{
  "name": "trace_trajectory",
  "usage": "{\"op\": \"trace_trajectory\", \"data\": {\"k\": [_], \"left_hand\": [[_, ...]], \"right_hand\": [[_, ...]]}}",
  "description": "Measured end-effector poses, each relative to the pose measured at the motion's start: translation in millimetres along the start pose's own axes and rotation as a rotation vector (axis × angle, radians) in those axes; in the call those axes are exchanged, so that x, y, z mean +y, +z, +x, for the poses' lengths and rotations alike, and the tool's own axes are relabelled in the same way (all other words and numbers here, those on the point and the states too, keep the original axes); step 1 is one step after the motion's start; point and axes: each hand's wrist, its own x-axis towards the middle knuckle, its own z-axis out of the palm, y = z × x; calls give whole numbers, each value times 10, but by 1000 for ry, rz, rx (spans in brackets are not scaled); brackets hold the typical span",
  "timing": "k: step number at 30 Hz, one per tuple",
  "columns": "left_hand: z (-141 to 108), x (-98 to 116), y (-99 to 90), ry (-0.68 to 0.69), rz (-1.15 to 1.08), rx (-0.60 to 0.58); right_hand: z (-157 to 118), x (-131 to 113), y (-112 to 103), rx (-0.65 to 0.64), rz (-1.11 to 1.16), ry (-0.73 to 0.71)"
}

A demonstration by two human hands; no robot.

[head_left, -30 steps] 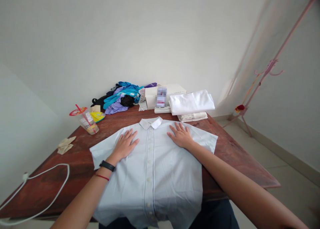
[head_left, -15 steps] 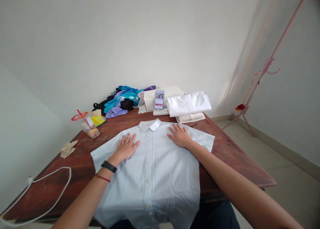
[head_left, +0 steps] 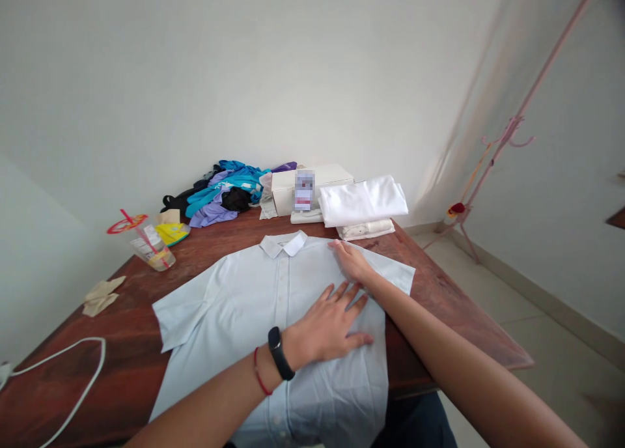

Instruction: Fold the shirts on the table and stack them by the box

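Note:
A pale blue short-sleeved shirt [head_left: 244, 305] lies front side up, its collar [head_left: 284, 244] toward the far side of the table. My left hand [head_left: 327, 324], with a black band at the wrist, rests on the right half of the shirt with its fingers spread. Just beyond it, my right hand [head_left: 350, 260] is at the shirt's right shoulder. Its fingers are close together at the fabric, and whether they pinch any cloth is hard to make out.
The wooden table [head_left: 454, 311] holds a plastic cup [head_left: 153, 247], a tissue [head_left: 101, 296], a white cable [head_left: 92, 383], heaped clothes [head_left: 229, 194], a white box [head_left: 283, 194], a phone [head_left: 304, 191] and folded white cloth [head_left: 364, 202]. A pink stand [head_left: 532, 99] is at right.
My left hand has moved right across the shirt, from its left chest to its right side. My right hand has turned, its fingers drawn together. The camera view has shifted slightly.

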Motion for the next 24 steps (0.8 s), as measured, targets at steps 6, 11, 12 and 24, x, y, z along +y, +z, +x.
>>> {"op": "trace_trajectory", "data": {"k": [6,11,12,24], "left_hand": [[-22,4,62,40,-49,28],[-166,129,2,147,-91,23],[-199,155,-12,177,-92,9],[-372,255,-75,394,-45,-26]], "right_hand": [[26,49,27,-35,-5,-9],[12,87,94,-149,-278,-82],[11,89,98,-165,-305,-83],[-2,38,97,-178,-374,-76]]}}
